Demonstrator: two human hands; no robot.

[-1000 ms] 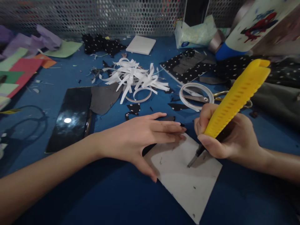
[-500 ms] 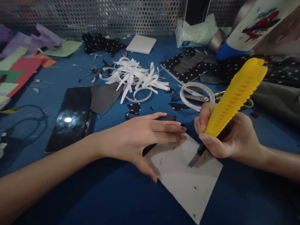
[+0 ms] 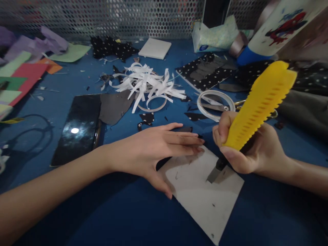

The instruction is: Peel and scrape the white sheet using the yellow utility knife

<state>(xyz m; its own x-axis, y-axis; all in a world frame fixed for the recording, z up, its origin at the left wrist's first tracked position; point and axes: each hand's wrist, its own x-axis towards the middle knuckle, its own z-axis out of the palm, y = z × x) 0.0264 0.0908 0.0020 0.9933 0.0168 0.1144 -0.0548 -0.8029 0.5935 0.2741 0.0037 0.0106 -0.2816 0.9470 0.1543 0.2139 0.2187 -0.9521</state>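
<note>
My left hand (image 3: 159, 147) lies flat with fingers stretched out, pressing the upper left corner of a white board (image 3: 205, 198) on the blue table. My right hand (image 3: 246, 147) is wrapped round a yellow utility knife (image 3: 261, 106). The knife's blade (image 3: 214, 174) touches the board near its upper middle, just right of my left fingertips. A dark scrap shows under my left palm.
A black phone (image 3: 77, 128) and a grey sheet (image 3: 112, 107) lie left. White paper strips (image 3: 146, 83), a tape ring (image 3: 215, 104), scissors (image 3: 225, 108), polka-dot fabric (image 3: 205, 70), coloured papers (image 3: 23, 73), a white block (image 3: 155, 48), a tissue pack (image 3: 215, 36) and a mesh wall (image 3: 102, 17) stand behind.
The knife handle has tilted slightly and the blade has shifted a little to the right on the board. My left hand has stayed in place.
</note>
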